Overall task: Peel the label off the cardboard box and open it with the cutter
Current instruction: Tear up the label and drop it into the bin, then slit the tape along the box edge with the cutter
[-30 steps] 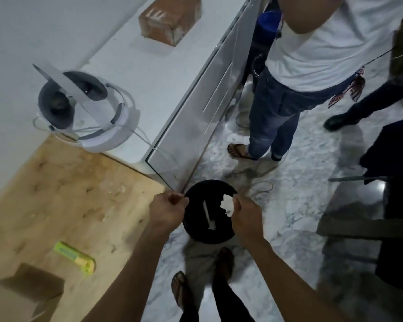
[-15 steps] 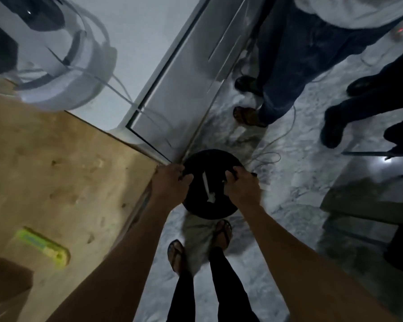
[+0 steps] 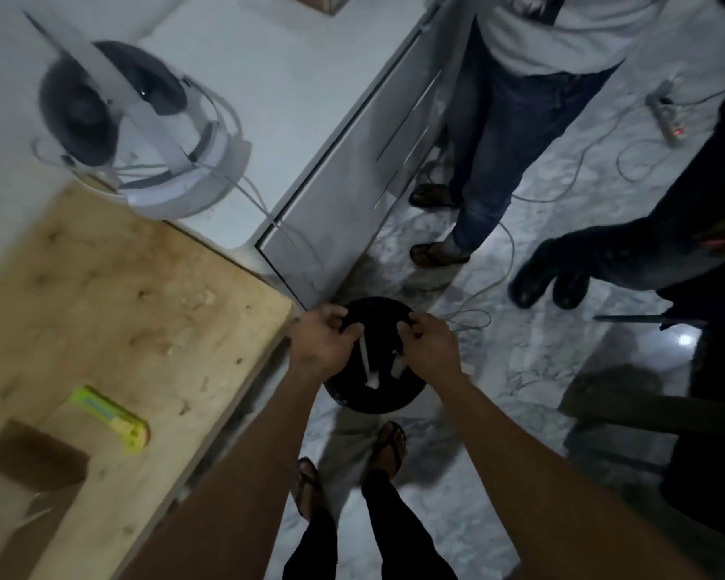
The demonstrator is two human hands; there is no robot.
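**Label scraps going into the bin, box and cutter waiting on the table**

At the near left corner, the cardboard box [image 3: 26,475] is sitting on the wooden table [image 3: 151,311], only partly in view and too dark to show whether any label is still clinging to it. Just right of it the yellow-green cutter [image 3: 112,420] is lying flat on the wood, apart from both hands. Farther back on the left, a white headset [image 3: 143,131] is resting with its cables on the white counter [image 3: 294,85].

Moving right past the table edge, the left hand [image 3: 323,343] is curling its fingers over the left rim of the black bin [image 3: 377,395] on the floor, and the right hand [image 3: 430,347] is gripping the opposite rim in the same way. A second ago the right hand was pinching a torn white scrap above the bin; now that scrap is gone from the fingers, and pale bits [image 3: 371,380] are lying inside the bin, probably the peeled label, though the dim light is making this uncertain. Both hands have dropped from hovering to clutching the rim.

To the right, bystanders' legs [image 3: 490,169] are standing on the marble floor among loose cables.

This is suggesting the peeling is finishing, and the cutting is not yet starting
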